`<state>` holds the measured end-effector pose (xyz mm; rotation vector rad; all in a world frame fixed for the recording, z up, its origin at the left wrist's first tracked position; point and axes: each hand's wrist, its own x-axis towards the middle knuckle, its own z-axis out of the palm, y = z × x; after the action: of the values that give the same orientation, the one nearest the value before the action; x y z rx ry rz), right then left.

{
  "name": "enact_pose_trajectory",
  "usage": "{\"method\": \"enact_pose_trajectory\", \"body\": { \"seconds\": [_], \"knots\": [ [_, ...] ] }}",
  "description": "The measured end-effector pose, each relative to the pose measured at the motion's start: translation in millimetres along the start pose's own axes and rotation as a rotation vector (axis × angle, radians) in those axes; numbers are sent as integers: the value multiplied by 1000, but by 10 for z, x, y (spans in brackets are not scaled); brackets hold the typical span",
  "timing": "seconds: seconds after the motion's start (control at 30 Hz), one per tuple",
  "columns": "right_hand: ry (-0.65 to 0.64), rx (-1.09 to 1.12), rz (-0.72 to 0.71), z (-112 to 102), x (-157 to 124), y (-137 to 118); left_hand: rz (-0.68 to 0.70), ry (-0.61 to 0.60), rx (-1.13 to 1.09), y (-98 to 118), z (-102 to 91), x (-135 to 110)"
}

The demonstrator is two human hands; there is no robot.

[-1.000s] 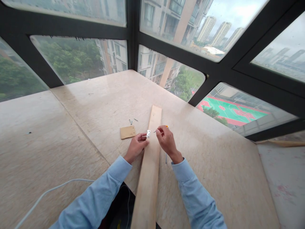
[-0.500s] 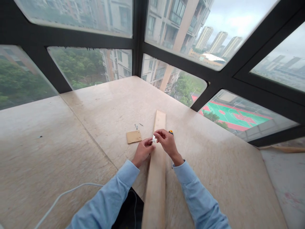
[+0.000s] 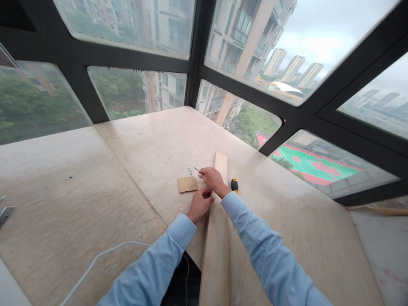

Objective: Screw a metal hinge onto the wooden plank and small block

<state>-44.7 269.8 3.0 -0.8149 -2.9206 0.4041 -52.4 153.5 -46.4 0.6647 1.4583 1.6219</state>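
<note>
Countertop (image 3: pixel 287 242) is crossed by a wooden board (image 3: pixel 215 255), over which the right hand (image 3: pixel 213 179) is stretched; whether anything is pinched there cannot be told. The left hand (image 3: pixel 200 205) is curled at the board's left edge. A brown card (image 3: pixel 187 185) is laid left of the board, a screwdriver (image 3: pixel 234 185) right. A metal hinge (image 3: pixel 212 191), mostly hidden, is apparently gripped by the left hand. Screws (image 3: pixel 190 171) are scattered just beyond the card.
</note>
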Motion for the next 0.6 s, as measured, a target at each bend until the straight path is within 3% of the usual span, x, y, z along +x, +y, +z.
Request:
{"method": "enact_pose_trajectory", "body": {
  "seconds": [0.27, 0.6],
  "knots": [
    [-22, -109, 9, 35, 46, -11, 6, 0, 11, 5, -3, -15],
    [1, -54, -54, 134, 80, 28, 7, 32, 28, -9, -9, -1]
  ]
}}
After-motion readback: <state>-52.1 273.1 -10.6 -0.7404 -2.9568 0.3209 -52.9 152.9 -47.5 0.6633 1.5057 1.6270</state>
